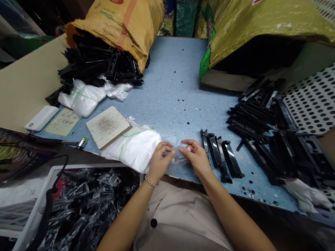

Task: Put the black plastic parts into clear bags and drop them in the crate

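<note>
My left hand [161,158] and my right hand [196,155] meet near the front edge of the blue speckled table [172,90]. Both pinch a small clear plastic bag [179,157] between thumb and fingers. A bundle of white bags [132,148] tied with a green band lies just left of my left hand. Three black plastic parts [220,158] lie side by side just right of my right hand.
A heap of black parts [274,129] fills the right side; another pile [96,62] spills from a yellow sack [123,24] at back left. A wooden board [107,127], white power bank [42,118] and bin of bagged parts [86,205] sit left.
</note>
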{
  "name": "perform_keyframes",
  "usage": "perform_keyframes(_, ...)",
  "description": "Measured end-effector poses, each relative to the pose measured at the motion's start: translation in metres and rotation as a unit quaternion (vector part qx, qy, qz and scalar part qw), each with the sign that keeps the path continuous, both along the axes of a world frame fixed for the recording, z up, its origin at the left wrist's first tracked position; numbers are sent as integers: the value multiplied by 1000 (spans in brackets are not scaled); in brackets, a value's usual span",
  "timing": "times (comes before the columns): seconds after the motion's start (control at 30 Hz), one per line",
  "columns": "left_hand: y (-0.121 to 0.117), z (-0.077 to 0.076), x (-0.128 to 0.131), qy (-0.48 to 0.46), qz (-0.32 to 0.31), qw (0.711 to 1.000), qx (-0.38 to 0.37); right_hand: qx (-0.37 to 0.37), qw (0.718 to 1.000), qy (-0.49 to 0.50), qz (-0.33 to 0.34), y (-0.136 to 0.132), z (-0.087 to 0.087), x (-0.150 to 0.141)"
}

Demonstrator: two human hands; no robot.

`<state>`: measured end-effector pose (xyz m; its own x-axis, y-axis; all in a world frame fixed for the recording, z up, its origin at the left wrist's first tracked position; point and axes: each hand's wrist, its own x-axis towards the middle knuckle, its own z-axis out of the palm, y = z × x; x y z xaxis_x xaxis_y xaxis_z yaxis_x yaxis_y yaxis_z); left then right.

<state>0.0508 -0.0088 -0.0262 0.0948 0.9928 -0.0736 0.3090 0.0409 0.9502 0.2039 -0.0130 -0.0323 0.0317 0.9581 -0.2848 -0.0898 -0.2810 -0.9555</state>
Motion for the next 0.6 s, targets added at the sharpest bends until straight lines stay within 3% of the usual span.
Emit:
perform_keyframes(0.1,-1,5,-12,-5,78,996,30,36,990,-124,48,-7,15,21)
perform_keyframes(0.17,-4,10,-18,18,66,995,69,72,953,-288,56,-14,27,43)
perform_keyframes(0.2,-6,12,-20,42,45,994,93,85,915,-391,44,-18,32,55)
perform_keyframes(0.27,-10,13,-20,111,-11,984,136,85,807,-584,32,-24,37,76)
perform_keyframes(0.33,-13,13,-17,178,-68,971,145,70,709,-699,59,-29,35,89)
perform_keyframes(0.4,-14,12,-11,214,-110,962,128,66,662,-740,102,-31,30,94)
perform_keyframes(0.47,-14,11,-4,221,-134,960,108,71,658,-738,131,-31,23,94)
perform_keyframes(0.6,-11,6,11,198,-136,969,58,87,714,-682,128,-28,13,96)
